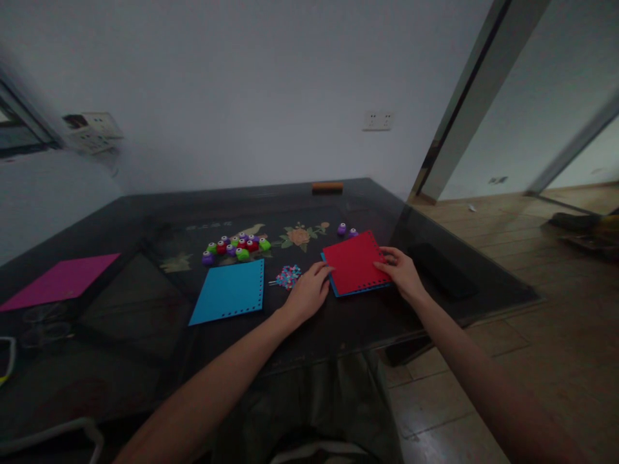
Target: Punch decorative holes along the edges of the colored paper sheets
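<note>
- Key relation: red sheet (pixel 353 263) sits between left hand (pixel 312 287) and right hand (pixel 401 274), ahead of the body and right of its midline.
- Sheet looks near square, no clear long axis; turned slightly on the table. Hole rows run along its near edge and its right edge.
- Lower blue sheet (pixel 333 285) is under the red one, showing as a strip on the left and near sides. Edges not flush.
- Hands are apart, one per side. Right pinches the red sheet's right edge, thumb on top. Left fingers touch the left edge; can't tell if they grip. Neither hand is clearly nearer.
- Just left of left hand: pile of small coloured bits (pixel 289 276). Beyond it, second blue sheet (pixel 229 291), flat, holes on right and near edges.
- Eyed toys (pixel 231 251) cluster behind that; two purple toys (pixel 342 229) behind the red sheet.
- Surface: dark glossy table (pixel 300 338), flower print. Magenta sheet (pixel 60 280) far left, black flat object (pixel 442 270) right, brown cylinder (pixel 327 188) at the far edge.
- Room: pale wall (pixel 242 96) with outlet (pixel 378 120), tiled floor (pixel 454 399) on the right. Dim light.
</note>
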A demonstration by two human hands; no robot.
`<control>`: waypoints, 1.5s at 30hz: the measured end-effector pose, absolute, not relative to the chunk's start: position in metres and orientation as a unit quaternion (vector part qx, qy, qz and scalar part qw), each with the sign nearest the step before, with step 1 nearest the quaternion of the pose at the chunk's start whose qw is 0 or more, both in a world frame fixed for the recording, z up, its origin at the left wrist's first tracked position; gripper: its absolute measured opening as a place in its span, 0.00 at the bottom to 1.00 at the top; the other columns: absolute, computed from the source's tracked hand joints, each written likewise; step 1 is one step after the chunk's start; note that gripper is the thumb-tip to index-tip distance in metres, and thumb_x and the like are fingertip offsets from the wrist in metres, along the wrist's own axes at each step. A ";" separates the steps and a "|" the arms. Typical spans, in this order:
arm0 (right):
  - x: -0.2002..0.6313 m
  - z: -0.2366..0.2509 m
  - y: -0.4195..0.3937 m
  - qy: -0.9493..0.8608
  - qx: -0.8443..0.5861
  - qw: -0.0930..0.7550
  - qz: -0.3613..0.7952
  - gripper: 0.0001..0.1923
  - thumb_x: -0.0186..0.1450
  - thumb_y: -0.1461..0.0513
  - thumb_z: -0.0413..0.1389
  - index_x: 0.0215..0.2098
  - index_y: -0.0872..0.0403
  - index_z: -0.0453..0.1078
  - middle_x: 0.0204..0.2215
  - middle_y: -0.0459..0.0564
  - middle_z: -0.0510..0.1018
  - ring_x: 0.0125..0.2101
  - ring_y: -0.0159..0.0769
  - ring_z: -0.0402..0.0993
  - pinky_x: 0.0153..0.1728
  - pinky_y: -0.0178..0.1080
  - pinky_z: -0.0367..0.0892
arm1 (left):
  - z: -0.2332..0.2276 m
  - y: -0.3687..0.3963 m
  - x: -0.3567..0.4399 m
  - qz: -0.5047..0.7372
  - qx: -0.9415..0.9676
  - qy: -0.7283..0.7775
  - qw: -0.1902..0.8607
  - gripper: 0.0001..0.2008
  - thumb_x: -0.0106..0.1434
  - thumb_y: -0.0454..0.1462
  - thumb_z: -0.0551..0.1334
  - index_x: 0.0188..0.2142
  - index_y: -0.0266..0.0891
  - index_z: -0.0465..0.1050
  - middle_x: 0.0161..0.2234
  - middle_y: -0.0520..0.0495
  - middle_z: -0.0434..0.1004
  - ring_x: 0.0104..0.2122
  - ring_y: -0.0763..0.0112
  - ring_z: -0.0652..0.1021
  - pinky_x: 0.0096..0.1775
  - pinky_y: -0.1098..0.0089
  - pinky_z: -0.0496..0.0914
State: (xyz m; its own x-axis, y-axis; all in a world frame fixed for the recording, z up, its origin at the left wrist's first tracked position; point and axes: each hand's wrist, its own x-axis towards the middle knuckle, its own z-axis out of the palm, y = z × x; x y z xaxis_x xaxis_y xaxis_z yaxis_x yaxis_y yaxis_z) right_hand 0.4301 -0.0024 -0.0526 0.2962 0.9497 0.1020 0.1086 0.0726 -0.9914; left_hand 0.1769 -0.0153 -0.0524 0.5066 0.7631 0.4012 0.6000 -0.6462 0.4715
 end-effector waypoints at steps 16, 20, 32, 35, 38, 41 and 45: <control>0.426 -0.057 0.001 -0.501 -0.593 0.535 0.332 0.26 0.44 0.59 0.64 0.41 0.55 0.69 0.24 0.45 0.74 0.24 0.34 0.71 0.26 0.37 0.67 | -0.053 -0.024 0.180 0.221 0.879 0.400 0.141 0.18 0.64 0.36 0.53 0.53 0.39 0.67 0.58 0.39 0.63 0.56 0.60 0.67 0.56 0.61 0.62; 0.426 -0.055 0.001 -0.510 -0.595 0.523 0.335 0.25 0.44 0.59 0.63 0.41 0.55 0.68 0.24 0.44 0.74 0.23 0.33 0.70 0.25 0.36 0.66 | -0.054 -0.023 0.180 0.211 0.881 0.401 0.137 0.18 0.64 0.36 0.53 0.53 0.38 0.67 0.57 0.39 0.64 0.56 0.61 0.67 0.57 0.61 0.61; 0.430 -0.063 0.005 -0.536 -0.604 0.511 0.296 0.24 0.47 0.58 0.62 0.42 0.55 0.69 0.25 0.46 0.73 0.22 0.32 0.69 0.23 0.35 0.64 | -0.056 -0.021 0.180 0.208 0.883 0.402 0.125 0.17 0.64 0.36 0.54 0.52 0.37 0.69 0.56 0.39 0.66 0.55 0.60 0.68 0.56 0.61 0.62; 0.432 -0.059 0.002 -0.549 -0.615 0.509 0.247 0.23 0.49 0.57 0.60 0.43 0.54 0.68 0.27 0.47 0.75 0.22 0.32 0.69 0.23 0.35 0.64 | -0.055 -0.022 0.180 0.209 0.882 0.403 0.123 0.17 0.64 0.36 0.53 0.51 0.38 0.69 0.56 0.40 0.67 0.56 0.61 0.68 0.56 0.61 0.62; 0.433 -0.057 -0.001 -0.566 -0.629 0.497 0.192 0.21 0.52 0.58 0.58 0.44 0.54 0.68 0.28 0.48 0.75 0.21 0.31 0.68 0.22 0.35 0.63 | -0.056 -0.021 0.180 0.212 0.881 0.403 0.124 0.17 0.64 0.35 0.53 0.51 0.39 0.70 0.55 0.42 0.67 0.56 0.62 0.67 0.56 0.61 0.62; 0.435 -0.058 -0.001 -0.587 -0.639 0.470 0.162 0.17 0.53 0.59 0.57 0.41 0.54 0.69 0.28 0.48 0.75 0.22 0.31 0.68 0.24 0.35 0.64 | -0.056 -0.021 0.180 0.213 0.882 0.402 0.124 0.17 0.64 0.35 0.53 0.51 0.39 0.69 0.56 0.41 0.67 0.56 0.63 0.68 0.56 0.62 0.62; 0.440 -0.063 0.003 -0.622 -0.644 0.434 0.101 0.14 0.52 0.63 0.57 0.38 0.53 0.71 0.30 0.48 0.75 0.26 0.33 0.69 0.28 0.38 0.65 | -0.056 -0.021 0.180 0.207 0.883 0.403 0.123 0.17 0.64 0.36 0.53 0.52 0.37 0.69 0.56 0.40 0.66 0.55 0.62 0.68 0.56 0.62 0.62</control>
State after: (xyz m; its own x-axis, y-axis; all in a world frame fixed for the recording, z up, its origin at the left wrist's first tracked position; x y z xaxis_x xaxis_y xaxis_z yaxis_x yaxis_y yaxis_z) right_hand 0.4395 0.0026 -0.0631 0.2065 0.8888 0.4091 0.7130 0.1496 -0.6850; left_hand 0.1796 -0.0213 -0.0556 0.5891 0.7631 0.2656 0.6610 -0.6442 0.3849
